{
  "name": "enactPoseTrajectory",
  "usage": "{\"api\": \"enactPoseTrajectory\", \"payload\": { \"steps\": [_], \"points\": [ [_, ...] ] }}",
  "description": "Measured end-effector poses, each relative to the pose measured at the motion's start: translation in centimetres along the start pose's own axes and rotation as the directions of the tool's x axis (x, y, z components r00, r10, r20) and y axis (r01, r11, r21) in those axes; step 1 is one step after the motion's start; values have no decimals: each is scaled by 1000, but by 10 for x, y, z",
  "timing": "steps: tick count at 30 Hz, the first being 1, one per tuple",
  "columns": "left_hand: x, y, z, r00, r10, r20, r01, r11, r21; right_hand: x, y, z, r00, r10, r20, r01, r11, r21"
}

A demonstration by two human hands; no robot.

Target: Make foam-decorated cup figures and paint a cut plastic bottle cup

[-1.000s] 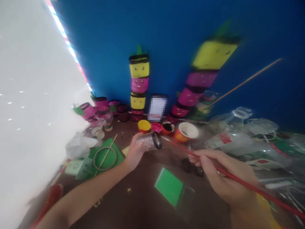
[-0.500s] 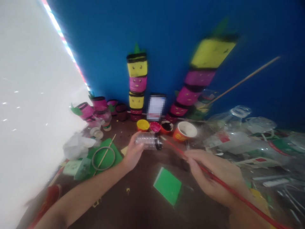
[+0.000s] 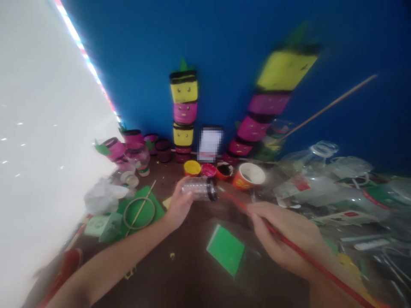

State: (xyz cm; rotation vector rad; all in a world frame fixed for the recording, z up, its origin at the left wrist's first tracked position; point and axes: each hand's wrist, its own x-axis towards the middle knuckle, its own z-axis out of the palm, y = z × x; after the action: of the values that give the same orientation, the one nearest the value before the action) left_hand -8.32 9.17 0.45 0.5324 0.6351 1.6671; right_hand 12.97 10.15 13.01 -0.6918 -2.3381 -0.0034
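My left hand (image 3: 180, 205) grips the base of a clear plastic bottle piece (image 3: 195, 189), which lies sideways in the air with a black band (image 3: 212, 189) round its right end. In my right hand (image 3: 282, 231) is a long red paintbrush (image 3: 298, 253), its blurred tip close to the black band; whether they touch I cannot tell. Behind the bottle piece stand a yellow paint cup (image 3: 192, 167), a magenta paint cup (image 3: 208, 170), a black paint cup (image 3: 224, 170) and a larger white-rimmed cup (image 3: 249, 176).
A green sponge-like square (image 3: 226, 250) lies on the brown table (image 3: 180, 282). Clear bottles and plastic pieces (image 3: 324, 184) crowd the right. Green sheets with a ring (image 3: 139, 213) lie left. Painted bottle stacks (image 3: 184, 113) and a phone (image 3: 209, 144) stand by the blue wall.
The brush in my right hand has shifted slightly, its tip more blurred. My left hand holds the bottle piece in nearly the same place.
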Motion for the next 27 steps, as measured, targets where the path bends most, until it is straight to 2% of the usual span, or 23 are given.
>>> {"api": "enactPoseTrajectory", "payload": {
  "steps": [2,4,6,8,9,11,15,19,23,27],
  "points": [
    [0,0,-1,1000,-3,-8,4,1000,3,0,0,-3,998,61,-15,-61,998,15],
    [1,-1,-2,1000,-11,-15,11,1000,2,0,-1,-6,975,212,-66,-208,976,60],
    [1,-2,-3,1000,-19,-22,19,1000,3,2,-2,-6,915,388,-111,-364,913,183],
    [2,-2,-3,999,-23,-25,23,1000,6,4,-2,-4,838,532,-120,-469,815,341],
    [2,-2,-3,999,-23,-24,23,1000,7,4,-1,-2,806,580,-115,-495,768,406],
    [2,-2,-3,1000,-22,-7,22,1000,9,5,2,3,784,614,-98,-503,719,479],
    [2,-2,-2,999,-26,28,26,1000,2,3,9,8,853,512,-95,-428,793,434],
    [2,-3,-3,999,-26,20,26,1000,10,2,9,4,874,476,-95,-429,850,305],
    [3,-3,-3,999,-24,28,24,1000,14,3,7,-1,933,336,-125,-325,940,101],
    [3,-3,-2,1000,-26,17,25,1000,16,2,7,0,954,272,-124,-264,961,80]
  ]
}}
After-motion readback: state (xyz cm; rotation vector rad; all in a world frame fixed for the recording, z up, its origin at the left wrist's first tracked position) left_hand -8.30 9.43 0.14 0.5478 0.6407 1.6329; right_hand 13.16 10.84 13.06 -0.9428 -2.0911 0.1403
